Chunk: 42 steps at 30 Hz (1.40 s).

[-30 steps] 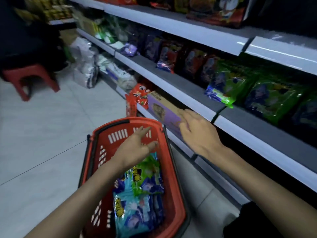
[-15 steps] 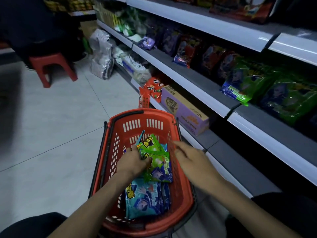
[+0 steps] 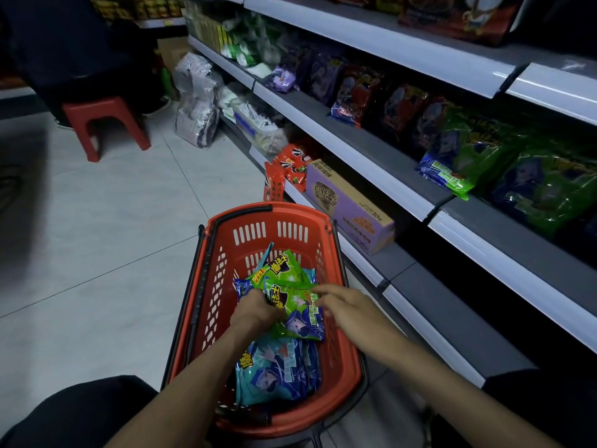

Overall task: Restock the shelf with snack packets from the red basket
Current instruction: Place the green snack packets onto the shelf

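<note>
Shelf [image 3: 452, 305] up and right of both hands, bare lower board closest to the right one. Red basket [image 3: 258, 234] all round and below the grip. Blue packets [image 3: 277, 367] underneath, nearer the body. Green packets [image 3: 290, 305] between the hands, long axis running away from the body. Left hand [image 3: 255, 310] curled onto their left edge, gripping. Right hand [image 3: 349, 305] fingertips at their right edge; pinch or mere touch not discernible. Lift likely rightward, right hand nearer.
</note>
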### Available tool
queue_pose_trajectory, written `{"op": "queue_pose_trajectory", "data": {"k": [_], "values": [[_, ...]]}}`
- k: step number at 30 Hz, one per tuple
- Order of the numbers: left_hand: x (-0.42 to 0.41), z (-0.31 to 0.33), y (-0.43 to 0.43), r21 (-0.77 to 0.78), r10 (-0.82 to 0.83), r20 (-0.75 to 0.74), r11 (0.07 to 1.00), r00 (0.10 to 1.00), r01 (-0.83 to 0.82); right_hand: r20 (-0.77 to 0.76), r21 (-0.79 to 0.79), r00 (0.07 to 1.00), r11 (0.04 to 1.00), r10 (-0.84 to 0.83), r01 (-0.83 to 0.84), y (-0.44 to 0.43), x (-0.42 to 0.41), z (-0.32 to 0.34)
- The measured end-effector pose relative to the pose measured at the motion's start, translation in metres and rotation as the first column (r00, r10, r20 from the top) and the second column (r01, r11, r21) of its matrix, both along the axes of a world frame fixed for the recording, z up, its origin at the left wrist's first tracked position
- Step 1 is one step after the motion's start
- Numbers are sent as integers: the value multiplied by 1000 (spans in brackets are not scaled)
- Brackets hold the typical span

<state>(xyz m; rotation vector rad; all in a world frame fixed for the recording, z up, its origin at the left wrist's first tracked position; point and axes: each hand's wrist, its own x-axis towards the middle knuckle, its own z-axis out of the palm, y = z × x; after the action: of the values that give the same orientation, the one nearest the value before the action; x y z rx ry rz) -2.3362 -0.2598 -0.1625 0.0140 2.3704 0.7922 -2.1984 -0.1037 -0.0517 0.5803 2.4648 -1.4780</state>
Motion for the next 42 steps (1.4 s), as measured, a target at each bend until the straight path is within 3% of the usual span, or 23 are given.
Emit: {"op": "queue_pose_trajectory", "data": {"k": [9, 14, 17, 21, 26, 30, 35, 42], "values": [[-12, 4, 5, 71, 58, 210, 995, 976, -74, -9, -79, 986, 983, -168, 167, 28, -8, -15], [-20, 51, 7, 208, 58, 202, 973, 978, -101, -20, -139, 968, 959, -252, 247, 39, -13, -10], [-21, 91, 4, 342, 59, 133, 934, 989, -102, -102, -134, 948, 949, -300, 286, 42, -12, -4], [-14, 137, -2, 467, 16, -76, 884, 997, 22, -300, 77, 917, 951, -264, 299, 50, -6, 4], [1, 177, -2, 617, -8, -243, 770, 970, 161, -379, 23, 893, 962, -243, 271, 54, -2, 7], [10, 192, 7, 740, 70, -209, 664, 975, 110, -464, -230, 851, 961, -246, 152, 52, -2, 11], [17, 189, 19, 834, 119, -83, 551, 989, 4, -450, -450, 837, 888, -313, 90, 51, 2, 9], [16, 179, 28, 831, 47, 58, 551, 997, -75, -362, -634, 818, 762, -447, 136, 56, 3, 14]]}}
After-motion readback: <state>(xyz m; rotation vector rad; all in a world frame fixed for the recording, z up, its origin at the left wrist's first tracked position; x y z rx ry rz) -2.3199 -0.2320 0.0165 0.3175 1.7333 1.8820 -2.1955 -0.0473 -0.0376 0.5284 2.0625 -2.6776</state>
